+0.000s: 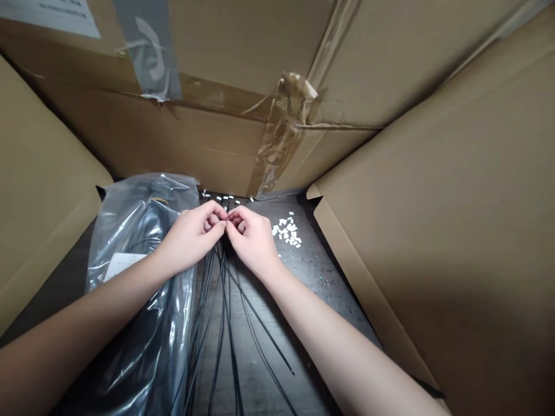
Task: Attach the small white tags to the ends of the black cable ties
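My left hand (193, 234) and my right hand (251, 240) meet above a dark wooden table (312, 294), fingertips pinched together. Something small sits between them, mostly hidden by my fingers. Several thin black wires (225, 306) fan down from beneath my hands and lie across the table. A loose pile of small white connectors (287, 231) lies just right of my right hand. More white pieces (223, 199) stand in a row beyond my fingers. A clear plastic bag (143, 231) holding coiled black cable lies under my left forearm.
Cardboard panels (433, 231) wall in the table on the left, right and back. Brown and grey tape (277, 136) covers seams on the back panel. A white label (124, 266) sits on the plastic bag. Small glittering specks dot the table right of the wires.
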Demonstrator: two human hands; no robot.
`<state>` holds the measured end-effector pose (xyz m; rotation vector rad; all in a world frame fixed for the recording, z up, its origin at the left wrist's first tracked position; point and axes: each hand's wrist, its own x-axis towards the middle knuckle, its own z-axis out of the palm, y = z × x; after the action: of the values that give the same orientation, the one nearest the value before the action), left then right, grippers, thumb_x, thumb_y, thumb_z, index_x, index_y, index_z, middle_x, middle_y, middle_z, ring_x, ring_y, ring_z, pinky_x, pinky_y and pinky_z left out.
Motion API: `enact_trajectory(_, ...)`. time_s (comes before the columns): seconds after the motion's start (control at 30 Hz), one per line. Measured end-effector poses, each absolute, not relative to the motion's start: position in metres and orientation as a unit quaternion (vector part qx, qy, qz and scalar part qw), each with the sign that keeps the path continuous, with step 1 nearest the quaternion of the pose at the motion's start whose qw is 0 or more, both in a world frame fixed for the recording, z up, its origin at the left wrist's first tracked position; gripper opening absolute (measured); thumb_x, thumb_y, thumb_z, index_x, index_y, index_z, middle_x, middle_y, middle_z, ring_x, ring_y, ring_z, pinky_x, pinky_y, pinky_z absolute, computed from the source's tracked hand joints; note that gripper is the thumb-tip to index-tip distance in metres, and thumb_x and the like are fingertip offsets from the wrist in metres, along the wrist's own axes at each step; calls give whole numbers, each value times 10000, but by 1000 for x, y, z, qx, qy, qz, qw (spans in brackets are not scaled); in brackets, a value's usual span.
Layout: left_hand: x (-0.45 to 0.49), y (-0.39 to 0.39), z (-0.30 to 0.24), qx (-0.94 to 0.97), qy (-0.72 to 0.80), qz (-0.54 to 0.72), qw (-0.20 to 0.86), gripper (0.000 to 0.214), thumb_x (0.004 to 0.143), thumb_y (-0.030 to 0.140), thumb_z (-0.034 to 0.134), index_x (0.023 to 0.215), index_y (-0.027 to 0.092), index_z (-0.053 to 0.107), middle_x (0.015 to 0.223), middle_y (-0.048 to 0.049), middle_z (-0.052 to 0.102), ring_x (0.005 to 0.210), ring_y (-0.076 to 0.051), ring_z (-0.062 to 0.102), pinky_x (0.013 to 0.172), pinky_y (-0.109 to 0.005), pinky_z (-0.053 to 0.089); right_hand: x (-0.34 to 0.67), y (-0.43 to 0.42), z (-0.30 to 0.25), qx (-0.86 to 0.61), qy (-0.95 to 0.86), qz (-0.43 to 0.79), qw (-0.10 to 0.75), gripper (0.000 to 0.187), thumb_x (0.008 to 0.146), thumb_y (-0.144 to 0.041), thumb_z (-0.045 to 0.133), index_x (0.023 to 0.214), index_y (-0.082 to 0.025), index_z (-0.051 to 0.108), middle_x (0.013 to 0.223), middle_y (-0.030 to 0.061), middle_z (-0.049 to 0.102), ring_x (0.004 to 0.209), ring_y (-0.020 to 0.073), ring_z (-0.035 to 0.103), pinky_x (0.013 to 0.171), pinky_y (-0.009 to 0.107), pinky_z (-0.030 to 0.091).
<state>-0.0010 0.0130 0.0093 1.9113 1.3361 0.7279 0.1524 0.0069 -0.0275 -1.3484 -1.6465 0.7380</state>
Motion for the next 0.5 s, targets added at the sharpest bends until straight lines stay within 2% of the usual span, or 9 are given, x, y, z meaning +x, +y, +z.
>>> enact_trajectory(0.2,-2,12,7,752,497,294,317,121,817,243,561,898,192,635,751,8,683,664,-141,611,629,-263,439,152,7,-30,-544,-690,224,421,87,793,-142,610,744,-209,636,804,25,667,692,169,586,734,307,471)
enact_trajectory(0.4,-2,12,4,764,502,297,276,114,794,245,566,871,188,627,774,-6,685,679,-157,617,641,-281,433,151,7,-31,-548,-688,232,416,155,804,-139,634,941,-190,685,761,6,689,684,169,606,768,309,484)
enact_trajectory(0.5,-1,12,4,778,489,294,264,96,800,257,573,847,188,620,784,-12,691,682,-158,620,652,-283,434,150,7,-29,-561,-678,221,420,167,801,-139,633,951,-194,681,769,0,705,683,165,614,790,311,486)
